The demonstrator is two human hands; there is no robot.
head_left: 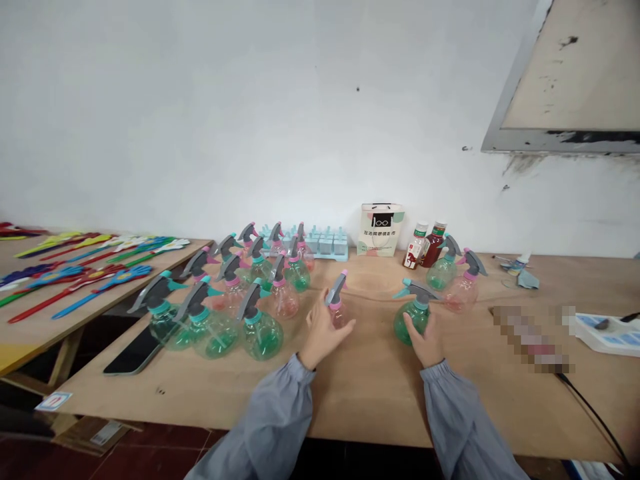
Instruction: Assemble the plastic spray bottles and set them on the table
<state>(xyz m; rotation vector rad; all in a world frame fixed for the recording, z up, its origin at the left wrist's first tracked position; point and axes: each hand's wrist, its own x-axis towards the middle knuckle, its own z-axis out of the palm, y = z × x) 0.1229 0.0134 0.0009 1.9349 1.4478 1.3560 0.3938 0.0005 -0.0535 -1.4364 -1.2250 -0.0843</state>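
My left hand [324,333] is curled around a clear pink spray bottle [339,315] with a grey trigger head, near the table's middle. Its thumb crosses in front of the bottle, while some fingers show at the left side. To the right, my right hand [427,339] grips a green spray bottle [411,323] with a grey and teal head, thumb on the near side and other fingers hidden. Both bottles stand upright. Left of my hands is a group of several pink and green spray bottles [263,337]. Behind my right hand stand another green bottle [442,273] and a pink bottle [461,293].
A phone [133,350] lies by the left bottles. Along the wall are a light-blue mold tray [327,248], a paper bag [379,230] and two labelled bottles [416,247]. A white tray [607,333] and black cable [595,410] are right. Colourful flower sticks [103,293] cover the left table.
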